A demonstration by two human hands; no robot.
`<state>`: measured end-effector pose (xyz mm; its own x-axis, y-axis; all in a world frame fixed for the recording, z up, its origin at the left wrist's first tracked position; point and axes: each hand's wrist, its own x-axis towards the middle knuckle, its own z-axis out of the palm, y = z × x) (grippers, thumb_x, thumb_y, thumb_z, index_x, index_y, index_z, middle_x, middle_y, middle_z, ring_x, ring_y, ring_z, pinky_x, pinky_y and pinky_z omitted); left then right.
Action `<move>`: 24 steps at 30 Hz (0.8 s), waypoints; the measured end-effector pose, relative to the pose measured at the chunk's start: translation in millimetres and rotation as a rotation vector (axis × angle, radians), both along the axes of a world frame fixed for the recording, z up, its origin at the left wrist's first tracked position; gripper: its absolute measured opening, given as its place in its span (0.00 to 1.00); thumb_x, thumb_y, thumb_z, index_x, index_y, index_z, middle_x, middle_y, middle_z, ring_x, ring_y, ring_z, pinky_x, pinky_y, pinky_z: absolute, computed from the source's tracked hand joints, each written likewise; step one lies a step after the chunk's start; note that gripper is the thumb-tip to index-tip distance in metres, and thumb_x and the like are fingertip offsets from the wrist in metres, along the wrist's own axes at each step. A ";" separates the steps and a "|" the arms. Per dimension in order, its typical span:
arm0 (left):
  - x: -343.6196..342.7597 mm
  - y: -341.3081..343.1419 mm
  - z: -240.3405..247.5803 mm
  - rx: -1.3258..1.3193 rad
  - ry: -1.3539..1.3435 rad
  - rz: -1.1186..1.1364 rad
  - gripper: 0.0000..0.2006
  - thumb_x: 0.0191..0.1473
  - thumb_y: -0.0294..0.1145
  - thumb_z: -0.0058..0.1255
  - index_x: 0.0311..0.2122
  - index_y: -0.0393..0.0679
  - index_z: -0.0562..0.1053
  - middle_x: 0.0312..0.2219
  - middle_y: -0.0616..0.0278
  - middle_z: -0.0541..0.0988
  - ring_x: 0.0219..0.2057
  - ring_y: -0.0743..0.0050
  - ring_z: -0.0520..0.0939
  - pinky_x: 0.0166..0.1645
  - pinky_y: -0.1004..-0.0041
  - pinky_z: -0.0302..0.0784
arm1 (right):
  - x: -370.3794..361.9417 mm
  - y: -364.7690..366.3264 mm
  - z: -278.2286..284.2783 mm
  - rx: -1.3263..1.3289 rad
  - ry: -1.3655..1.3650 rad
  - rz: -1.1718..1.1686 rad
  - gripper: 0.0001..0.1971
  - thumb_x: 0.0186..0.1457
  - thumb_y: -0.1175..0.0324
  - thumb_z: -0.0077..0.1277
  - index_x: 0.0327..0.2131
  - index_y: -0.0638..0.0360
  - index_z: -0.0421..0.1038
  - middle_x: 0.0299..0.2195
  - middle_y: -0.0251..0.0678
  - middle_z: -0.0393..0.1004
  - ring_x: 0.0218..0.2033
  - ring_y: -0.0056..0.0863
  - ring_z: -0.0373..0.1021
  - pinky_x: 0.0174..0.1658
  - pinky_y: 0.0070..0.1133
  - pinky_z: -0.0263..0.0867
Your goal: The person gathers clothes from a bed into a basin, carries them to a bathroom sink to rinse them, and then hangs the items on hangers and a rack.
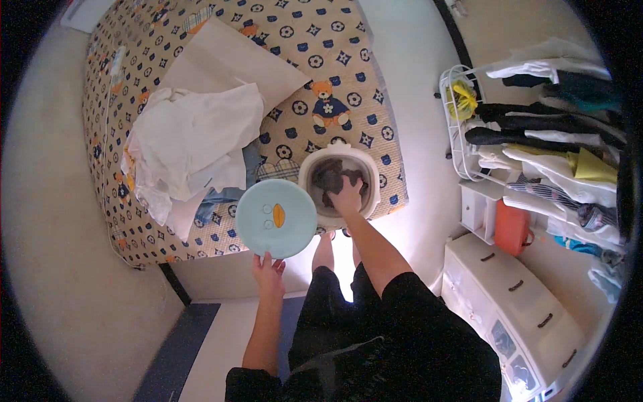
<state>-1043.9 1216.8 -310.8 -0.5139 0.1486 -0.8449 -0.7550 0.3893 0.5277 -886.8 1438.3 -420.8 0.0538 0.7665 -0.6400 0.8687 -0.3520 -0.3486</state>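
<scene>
My left hand (pixel 269 266) grips the near rim of a round pale-blue plastic basin (pixel 254 234) with a duck face on it, its fingers partly hidden beneath. The basin is at the bed's near edge, left of a white tub (pixel 372 203) with small raised handles. Inside that tub lies a bunched dark cloth, perhaps a garment (pixel 328 177). My right hand (pixel 346 198) reaches down into the tub from the near side, its fingers closed on the cloth. The fingertips are sunk in the dark folds.
Pale clothes (pixel 194 134) and blue jeans (pixel 221 195) are heaped on the bear-patterned bed (pixel 335 60), left of the tub. At the right stand a rack of hanging clothes (pixel 562 157), an orange bag (pixel 512 226) and a white drawer cabinet (pixel 506 281).
</scene>
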 end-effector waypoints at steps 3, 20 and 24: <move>4.1 8.4 -0.7 -0.022 -0.007 0.018 0.23 0.63 0.34 0.45 0.62 0.53 0.58 0.44 0.66 0.74 0.34 0.72 0.78 0.36 0.73 0.73 | 17.6 4.2 -24.9 0.121 0.035 -0.010 0.33 0.41 0.61 0.64 0.53 0.56 0.66 0.59 0.55 0.54 0.53 0.54 0.65 0.53 0.38 0.66; 47.7 77.6 -68.4 0.163 0.088 -0.330 0.21 0.62 0.28 0.46 0.59 0.46 0.60 0.39 0.60 0.76 0.29 0.75 0.77 0.31 0.75 0.76 | 168.7 -34.2 160.2 0.079 0.941 -0.654 0.28 0.43 0.82 0.48 0.53 0.67 0.66 0.42 0.38 0.74 0.41 0.29 0.71 0.44 0.24 0.70; 72.9 103.7 -99.1 0.115 -0.055 -0.386 0.21 0.62 0.28 0.44 0.60 0.44 0.59 0.39 0.60 0.77 0.28 0.77 0.77 0.28 0.76 0.75 | 152.5 -29.3 157.1 0.010 1.040 -0.745 0.27 0.42 0.84 0.46 0.51 0.69 0.66 0.42 0.38 0.74 0.42 0.28 0.71 0.47 0.24 0.69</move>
<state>-971.0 1320.5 -410.0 -0.3559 0.4172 -0.8362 -0.5934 0.5904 0.5471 -734.3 1409.1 -263.7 -0.0494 0.7723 -0.6333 -0.2188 -0.6271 -0.7476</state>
